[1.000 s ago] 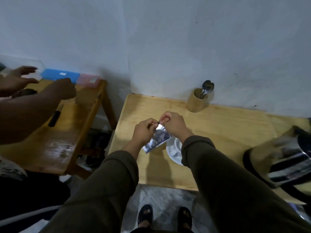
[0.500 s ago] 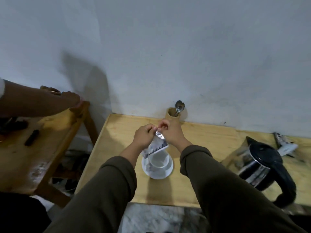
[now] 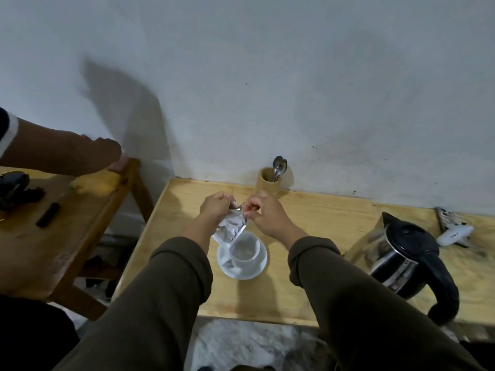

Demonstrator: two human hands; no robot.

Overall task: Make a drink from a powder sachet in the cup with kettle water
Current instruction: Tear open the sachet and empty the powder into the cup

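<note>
No legible text anywhere.

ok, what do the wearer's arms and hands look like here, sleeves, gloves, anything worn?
Both arms wear long, dark olive-brown sleeves of soft, wrinkled fabric, each ending in a rolled or bunched cuff at the wrist. The left hand and right hand are bare: no gloves. No rings, watch, markings or cables are visible.

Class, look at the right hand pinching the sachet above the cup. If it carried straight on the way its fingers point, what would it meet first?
The right hand points leftward across the sachet, so it would probably meet the left hand first; both pinch its top edge close together, though depth is unclear.
</note>
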